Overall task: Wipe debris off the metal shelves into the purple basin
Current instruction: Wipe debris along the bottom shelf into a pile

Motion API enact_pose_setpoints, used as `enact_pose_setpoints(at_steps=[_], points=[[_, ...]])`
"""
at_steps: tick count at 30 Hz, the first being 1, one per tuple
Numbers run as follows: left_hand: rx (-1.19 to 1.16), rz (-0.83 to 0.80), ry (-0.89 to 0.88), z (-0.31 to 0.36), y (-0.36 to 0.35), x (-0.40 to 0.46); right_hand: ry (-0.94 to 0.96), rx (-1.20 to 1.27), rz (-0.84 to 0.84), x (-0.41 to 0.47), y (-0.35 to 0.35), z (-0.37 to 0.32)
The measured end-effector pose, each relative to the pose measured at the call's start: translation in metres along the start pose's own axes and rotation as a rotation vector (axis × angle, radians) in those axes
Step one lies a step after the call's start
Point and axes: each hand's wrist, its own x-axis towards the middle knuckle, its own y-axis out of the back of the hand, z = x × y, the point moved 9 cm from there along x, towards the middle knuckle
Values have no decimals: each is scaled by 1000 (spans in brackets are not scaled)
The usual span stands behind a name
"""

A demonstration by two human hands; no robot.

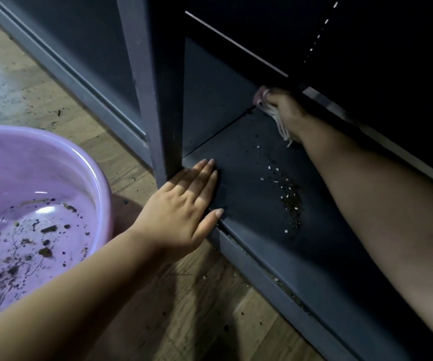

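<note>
Mid-sweep: right hand (283, 105) grips pale striped rag (275, 113) deep on dark metal bottom shelf (252, 204); left hand (184, 204) lies flat, fingers together, at shelf edge. Next, I'd guess: drag pale crumb debris (288, 196) forward toward round purple plastic basin (90, 178).

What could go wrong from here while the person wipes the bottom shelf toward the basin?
1. The purple basin sits on the floor left of the shelf, not under its edge, so the debris pile may fall on the wooden floor.
2. The right hand holds the cloth deep at the back; a long sweep may scatter crumbs.
3. The left hand lies flat on the shelf edge and may block the sweep.
</note>
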Motion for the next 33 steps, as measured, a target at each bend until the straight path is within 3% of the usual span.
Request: enact_pose_setpoints(at_steps=[5,14,19,23,29,33], points=[[19,-9,-3,0,2,2,3,204,-86,-16,-22,-3],[13,-15,-6,-1,1,0,49,91,-344,-87,-33,13],[50,-11,-19,0,3,2,36,-13,-385,-136,-21,35],[79,-1,-31,1,5,3,49,10,-328,-158,-10,37],[92,-3,-108,9,2,8,77,302,72,-156,81,29],[96,-11,-134,10,-1,8,91,298,144,-164,95,60]])
